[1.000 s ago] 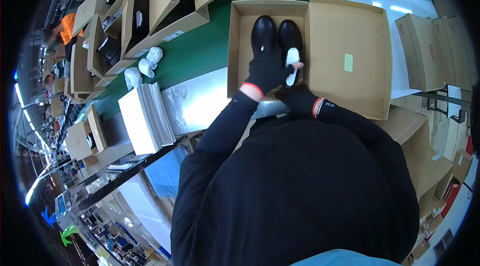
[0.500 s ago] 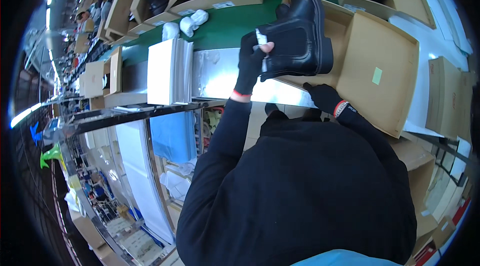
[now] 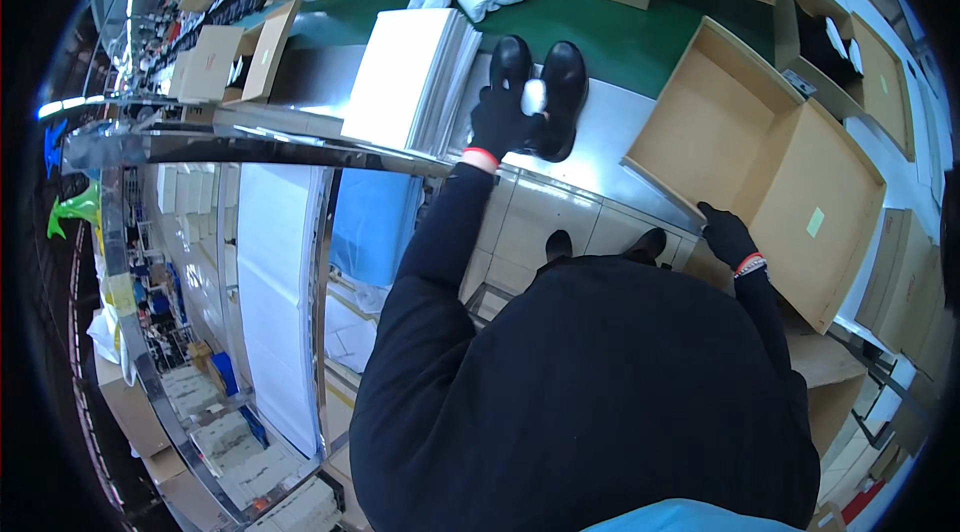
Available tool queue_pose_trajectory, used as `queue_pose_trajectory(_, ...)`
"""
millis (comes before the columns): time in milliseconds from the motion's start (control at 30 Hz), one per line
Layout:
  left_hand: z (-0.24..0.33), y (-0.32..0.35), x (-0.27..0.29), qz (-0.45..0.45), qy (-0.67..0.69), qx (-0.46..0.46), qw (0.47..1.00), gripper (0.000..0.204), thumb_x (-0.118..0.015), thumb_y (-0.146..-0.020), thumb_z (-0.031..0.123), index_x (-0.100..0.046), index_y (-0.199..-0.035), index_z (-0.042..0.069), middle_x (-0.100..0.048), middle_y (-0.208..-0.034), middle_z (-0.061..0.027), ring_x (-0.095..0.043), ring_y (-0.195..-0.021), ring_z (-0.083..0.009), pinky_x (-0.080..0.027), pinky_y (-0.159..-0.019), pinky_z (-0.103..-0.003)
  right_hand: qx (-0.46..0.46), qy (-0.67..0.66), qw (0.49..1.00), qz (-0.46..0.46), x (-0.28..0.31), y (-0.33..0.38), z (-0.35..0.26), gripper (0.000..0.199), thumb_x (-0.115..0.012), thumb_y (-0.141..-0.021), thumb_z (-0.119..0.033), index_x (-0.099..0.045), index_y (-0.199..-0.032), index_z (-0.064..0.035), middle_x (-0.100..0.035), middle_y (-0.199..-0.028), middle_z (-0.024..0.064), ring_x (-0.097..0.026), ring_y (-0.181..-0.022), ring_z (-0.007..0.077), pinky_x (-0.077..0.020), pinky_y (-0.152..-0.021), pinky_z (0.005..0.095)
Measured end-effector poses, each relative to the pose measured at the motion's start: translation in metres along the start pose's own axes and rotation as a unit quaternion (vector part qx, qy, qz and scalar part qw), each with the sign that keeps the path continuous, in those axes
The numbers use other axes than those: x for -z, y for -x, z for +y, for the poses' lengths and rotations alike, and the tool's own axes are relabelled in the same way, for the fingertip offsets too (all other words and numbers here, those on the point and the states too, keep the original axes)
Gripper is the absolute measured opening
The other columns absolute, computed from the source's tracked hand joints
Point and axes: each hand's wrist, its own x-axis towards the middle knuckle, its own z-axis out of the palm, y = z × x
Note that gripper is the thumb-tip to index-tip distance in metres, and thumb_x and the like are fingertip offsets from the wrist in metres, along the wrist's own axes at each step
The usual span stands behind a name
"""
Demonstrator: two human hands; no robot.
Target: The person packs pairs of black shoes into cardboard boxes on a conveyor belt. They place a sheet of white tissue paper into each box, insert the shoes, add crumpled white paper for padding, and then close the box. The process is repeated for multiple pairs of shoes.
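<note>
Plainly, black boots [image 3: 563,87] sit under the left hand [image 3: 502,122] — right hand [image 3: 727,237] well apart.

Dressed in plain black long-sleeved top [image 3: 590,382], loose across torso. Sleeves [image 3: 435,262] black, running down to wrists. Left hand [image 3: 503,122]: black glove, 1 red band [image 3: 480,159] at wrist. Right hand [image 3: 727,235]: black glove, 1 red band [image 3: 746,259] plus pale strand [image 3: 751,267] alongside. On feet, 2 black shoes [image 3: 558,245].

A strip of metal counter [image 3: 612,127] lies free between the pair of black boots [image 3: 564,87] and the open cardboard box [image 3: 690,127]; leftward, the stack of white sheets [image 3: 398,77] blocks passage, rightward the box's raised walls.
</note>
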Motion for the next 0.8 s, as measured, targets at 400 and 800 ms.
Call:
queue_pose_trajectory(400, -0.140, 0.144, 0.004, 0.424, 0.244, 0.028, 0.872, 0.007, -0.059, -0.087, 0.010, -0.059, -0.082, 0.005, -0.058, -0.076, -0.0126, -0.057, -0.073, -0.0324, -0.042, -0.063, -0.043, 0.045, -0.080, 0.983, 0.161, 0.051, -0.018, -0.155, 0.049, -0.063, -0.086, -0.024, -0.052, -0.130, -0.0060, -0.057, -0.127, 0.0182, -0.055, -0.116, 0.0337, -0.0431, -0.097, 0.0402)
queue_pose_trajectory(800, -0.368, 0.234, 0.110, 0.325, 0.070, 0.366, 0.869, 0.038, -0.067, -0.078, 0.049, -0.069, -0.084, 0.012, -0.066, -0.074, -0.0092, -0.065, -0.075, -0.0285, -0.048, -0.067, -0.039, 0.248, -0.141, 0.955, 0.084, 0.022, -0.052, -0.279, 0.034, -0.065, -0.086, -0.012, -0.061, -0.119, -0.0051, -0.064, -0.115, 0.0149, -0.061, -0.109, 0.0290, -0.0465, -0.092, 0.0362)
